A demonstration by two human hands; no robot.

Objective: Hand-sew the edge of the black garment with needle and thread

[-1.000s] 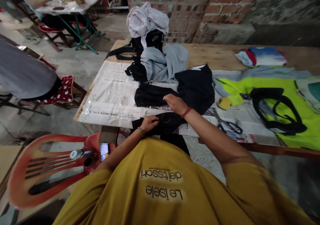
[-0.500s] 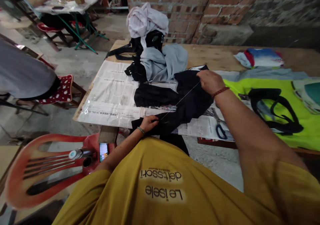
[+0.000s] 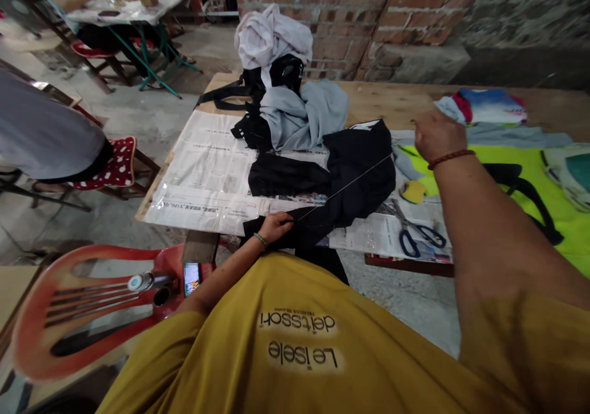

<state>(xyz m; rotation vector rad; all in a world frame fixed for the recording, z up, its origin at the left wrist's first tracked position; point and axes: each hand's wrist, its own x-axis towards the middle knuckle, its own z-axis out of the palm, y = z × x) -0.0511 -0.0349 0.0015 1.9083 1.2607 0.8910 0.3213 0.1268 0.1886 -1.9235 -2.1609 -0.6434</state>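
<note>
My left hand is closed on the edge of a dark cloth garment at the table's front edge. From the cloth beside it a thin white thread runs taut, up and to the right, toward my right hand. That hand is closed and raised over the table. Whether a needle is between its fingers I cannot make out. Another flap of black cloth lies to the left of the garment. A pair of dark-handled scissors lies on newspaper below my right forearm.
Newspaper covers part of the wooden table. Grey cloth and a white bundle are piled behind the garment. Neon yellow fabric lies at right. A red chair holding a phone stands at left. A person in grey sits beyond.
My right hand has moved right, away from the garment, drawing out a longer stretch of thread. More of the scissors shows. My left hand has stayed in place.
</note>
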